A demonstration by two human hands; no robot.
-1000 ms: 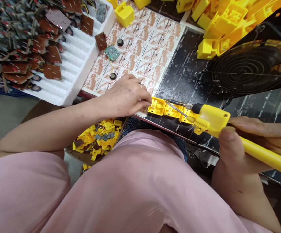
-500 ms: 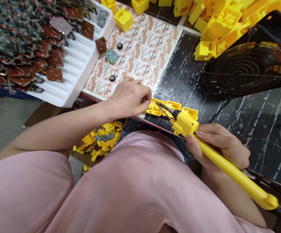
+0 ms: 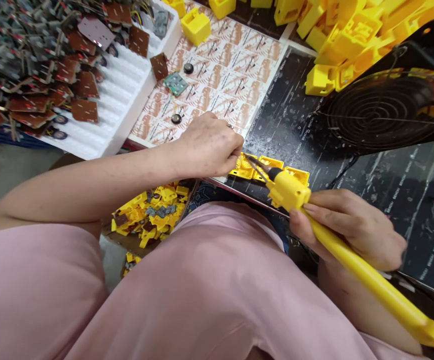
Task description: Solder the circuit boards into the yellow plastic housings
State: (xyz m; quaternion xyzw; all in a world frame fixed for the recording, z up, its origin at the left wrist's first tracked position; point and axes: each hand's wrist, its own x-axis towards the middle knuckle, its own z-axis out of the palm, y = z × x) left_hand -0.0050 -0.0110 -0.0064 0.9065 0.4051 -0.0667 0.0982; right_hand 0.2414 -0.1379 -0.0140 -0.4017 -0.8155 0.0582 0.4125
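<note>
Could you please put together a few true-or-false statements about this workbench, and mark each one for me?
1. The right hand holds a yellow soldering tool. True.
2. The left hand rests in the white foam tray. False: it is at the leftmost casing of the row.
3. Three yellow casings are lined up in that row. True.
4. The green circuit board lies on top of the fan. False: it lies on the patterned sheet.
5. The black fan is to the right of the patterned sheet. True.
</note>
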